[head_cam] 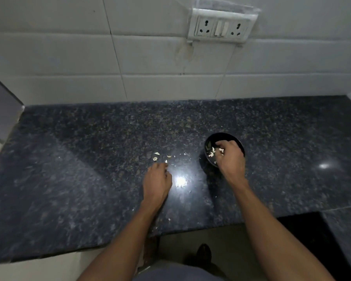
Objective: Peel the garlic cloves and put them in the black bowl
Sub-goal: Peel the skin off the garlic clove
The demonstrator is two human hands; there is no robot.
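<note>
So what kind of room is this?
Probably a kitchen. There is a dark speckled stone counter, a white tiled wall with a socket panel, and someone putting garlic pieces into a black bowl.

Single head-worn view, wide-angle, looked forward and steeply down from standing height. Faced dark granite counter (pixel 89 159) and tiled wall (pixel 69 57) behind. Hands sat mid-frame, fairly near. Edges bowed, probably lens distortion. No second view to overlap.

Bowl (pixel 238 141) right of garlic cloves (pixel 162 156)
</note>
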